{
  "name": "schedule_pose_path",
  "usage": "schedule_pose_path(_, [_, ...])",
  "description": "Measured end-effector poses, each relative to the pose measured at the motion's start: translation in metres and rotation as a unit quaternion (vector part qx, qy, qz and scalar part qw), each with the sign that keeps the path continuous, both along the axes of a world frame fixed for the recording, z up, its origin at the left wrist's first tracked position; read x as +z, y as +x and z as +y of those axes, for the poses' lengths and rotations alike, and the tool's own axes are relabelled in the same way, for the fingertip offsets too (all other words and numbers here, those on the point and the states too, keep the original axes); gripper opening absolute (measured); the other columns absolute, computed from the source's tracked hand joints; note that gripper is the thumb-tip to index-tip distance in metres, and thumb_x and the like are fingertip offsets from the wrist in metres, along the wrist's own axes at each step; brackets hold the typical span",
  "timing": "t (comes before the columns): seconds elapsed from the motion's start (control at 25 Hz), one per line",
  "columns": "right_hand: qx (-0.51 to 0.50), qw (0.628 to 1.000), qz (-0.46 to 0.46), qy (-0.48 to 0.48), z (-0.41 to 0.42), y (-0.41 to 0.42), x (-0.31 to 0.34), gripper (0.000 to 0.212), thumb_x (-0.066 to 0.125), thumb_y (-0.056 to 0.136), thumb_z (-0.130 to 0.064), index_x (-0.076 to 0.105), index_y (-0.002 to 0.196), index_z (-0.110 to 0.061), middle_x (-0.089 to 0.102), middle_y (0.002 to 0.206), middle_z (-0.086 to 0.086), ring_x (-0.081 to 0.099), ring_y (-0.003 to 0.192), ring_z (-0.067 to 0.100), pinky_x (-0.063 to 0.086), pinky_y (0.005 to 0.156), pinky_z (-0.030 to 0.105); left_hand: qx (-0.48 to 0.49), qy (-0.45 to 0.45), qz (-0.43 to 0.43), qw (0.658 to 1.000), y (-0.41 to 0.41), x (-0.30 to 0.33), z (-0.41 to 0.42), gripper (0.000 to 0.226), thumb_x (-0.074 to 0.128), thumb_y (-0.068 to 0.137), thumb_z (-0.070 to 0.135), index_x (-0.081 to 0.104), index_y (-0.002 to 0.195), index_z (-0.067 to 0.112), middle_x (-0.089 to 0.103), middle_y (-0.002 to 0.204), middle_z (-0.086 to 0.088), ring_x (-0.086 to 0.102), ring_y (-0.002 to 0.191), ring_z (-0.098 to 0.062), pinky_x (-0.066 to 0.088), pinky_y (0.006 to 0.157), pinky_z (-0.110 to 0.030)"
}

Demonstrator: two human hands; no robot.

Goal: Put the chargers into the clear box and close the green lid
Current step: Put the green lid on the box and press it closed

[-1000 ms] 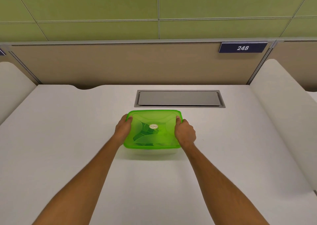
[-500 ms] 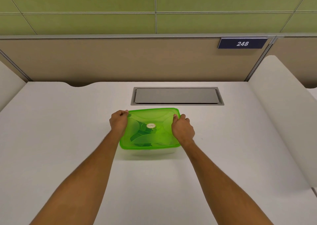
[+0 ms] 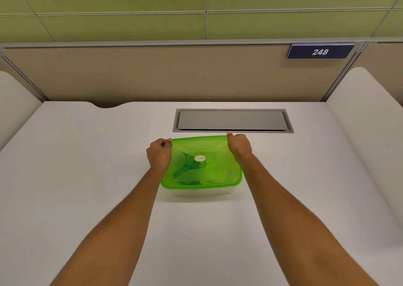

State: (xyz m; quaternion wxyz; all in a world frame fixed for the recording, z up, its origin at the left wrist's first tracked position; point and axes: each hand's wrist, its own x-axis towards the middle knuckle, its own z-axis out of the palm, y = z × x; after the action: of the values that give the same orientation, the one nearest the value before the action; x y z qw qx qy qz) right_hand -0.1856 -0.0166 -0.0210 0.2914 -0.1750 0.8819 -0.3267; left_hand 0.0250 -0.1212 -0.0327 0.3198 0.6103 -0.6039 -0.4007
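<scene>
The translucent green lid (image 3: 204,152) lies on top of the clear box (image 3: 202,191) in the middle of the white desk. Dark charger shapes (image 3: 187,172) show dimly through the lid. A small round white label sits at the lid's centre. My left hand (image 3: 158,153) grips the lid's far left corner with curled fingers. My right hand (image 3: 239,145) grips the far right corner, thumb on the rim. Both hands press on the lid's back edge.
A grey metal cable hatch (image 3: 233,120) is set in the desk just behind the box. Beige partition panels enclose the desk at the back, with white side dividers (image 3: 366,115) left and right. A blue sign reads 248 (image 3: 320,51).
Both hands slid from the lid's middle sides forward to its far corners. The box stayed in place on the desk.
</scene>
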Motion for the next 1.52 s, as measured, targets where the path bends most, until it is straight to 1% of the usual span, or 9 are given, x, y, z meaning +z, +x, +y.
schedule_pose_path(0.32, [-0.032,0.999,-0.027,-0.012,-0.003,-0.002,0.000,0.058,0.047,0.093,-0.050,0.053,0.126,-0.003,0.060,0.128,0.019,0.058,0.113,0.036,0.050,0.095,0.043,0.000,-0.001,0.001,1.000,-0.001,-0.001,-0.001,0.026,0.059,0.089,0.028,0.072,0.090,0.006,0.069,0.079,-0.011,0.057,0.071,-0.025,0.038,0.066,-0.026])
schedule_pose_path(0.6, [0.016,0.998,0.054,-0.035,0.000,0.005,-0.001,0.053,0.036,0.098,-0.045,0.064,0.114,-0.004,0.058,0.126,0.019,0.059,0.109,0.038,0.046,0.093,0.041,0.000,-0.003,0.007,1.000,-0.001,0.000,0.001,0.023,0.057,0.091,0.027,0.071,0.093,0.009,0.070,0.085,-0.012,0.058,0.075,-0.025,0.042,0.069,-0.027])
schedule_pose_path(0.72, [0.042,0.995,0.067,-0.054,-0.002,0.002,0.001,0.047,0.042,0.098,-0.040,0.067,0.079,-0.005,0.058,0.104,0.022,0.060,0.091,0.036,0.046,0.084,0.035,-0.006,-0.009,0.005,1.000,-0.002,0.000,0.002,0.023,0.052,0.092,0.021,0.071,0.101,0.011,0.072,0.097,-0.013,0.062,0.087,-0.029,0.045,0.075,-0.029])
schedule_pose_path(0.84, [0.018,0.994,0.078,-0.068,0.000,0.001,-0.001,0.053,0.051,0.095,-0.037,0.044,0.047,-0.016,0.056,0.072,0.013,0.053,0.070,0.028,0.037,0.070,0.028,-0.004,-0.017,-0.014,1.000,-0.004,-0.001,0.001,0.026,0.050,0.093,0.021,0.071,0.102,0.009,0.072,0.101,-0.014,0.062,0.091,-0.030,0.043,0.076,-0.028])
schedule_pose_path(1.12, [-0.018,0.998,0.004,-0.058,-0.009,-0.011,0.003,0.041,0.062,0.089,-0.035,0.046,0.055,-0.018,0.058,0.083,0.011,0.054,0.080,0.025,0.044,0.077,0.030,-0.001,-0.005,-0.008,1.000,-0.005,0.000,0.002,0.026,0.051,0.093,0.024,0.070,0.096,0.006,0.071,0.090,-0.017,0.061,0.083,-0.032,0.042,0.070,-0.029])
schedule_pose_path(1.24, [-0.022,0.998,0.014,-0.051,-0.008,-0.009,0.000,0.026,0.063,0.088,-0.033,0.067,0.082,-0.008,0.067,0.098,0.017,0.063,0.094,0.031,0.048,0.087,0.033,0.005,0.000,-0.004,1.000,-0.006,0.001,0.002,0.026,0.053,0.093,0.025,0.071,0.094,0.006,0.071,0.086,-0.017,0.061,0.081,-0.031,0.043,0.069,-0.029])
schedule_pose_path(1.32, [-0.040,0.997,0.034,-0.052,-0.005,-0.005,-0.002,0.030,0.062,0.089,-0.031,0.070,0.100,-0.005,0.070,0.107,0.017,0.064,0.104,0.034,0.049,0.090,0.036,0.004,0.000,-0.001,1.000,-0.006,0.000,0.003,0.026,0.054,0.092,0.025,0.072,0.093,0.006,0.071,0.086,-0.016,0.061,0.081,-0.031,0.043,0.069,-0.028])
schedule_pose_path(1.44, [-0.027,0.997,0.046,-0.063,0.000,0.000,-0.001,0.032,0.054,0.093,-0.034,0.069,0.094,-0.005,0.070,0.107,0.020,0.063,0.105,0.036,0.048,0.089,0.036,0.013,-0.002,-0.006,1.000,-0.006,0.000,0.003,0.026,0.055,0.092,0.026,0.072,0.093,0.006,0.072,0.089,-0.017,0.061,0.081,-0.031,0.044,0.071,-0.029])
schedule_pose_path(1.52, [0.003,0.998,0.047,-0.038,0.007,0.007,-0.001,0.050,0.040,0.098,-0.043,0.067,0.102,-0.001,0.065,0.115,0.023,0.060,0.109,0.038,0.046,0.091,0.038,0.015,0.005,-0.001,1.000,-0.005,0.002,0.003,0.027,0.054,0.092,0.026,0.072,0.093,0.006,0.072,0.090,-0.017,0.061,0.081,-0.030,0.044,0.072,-0.028])
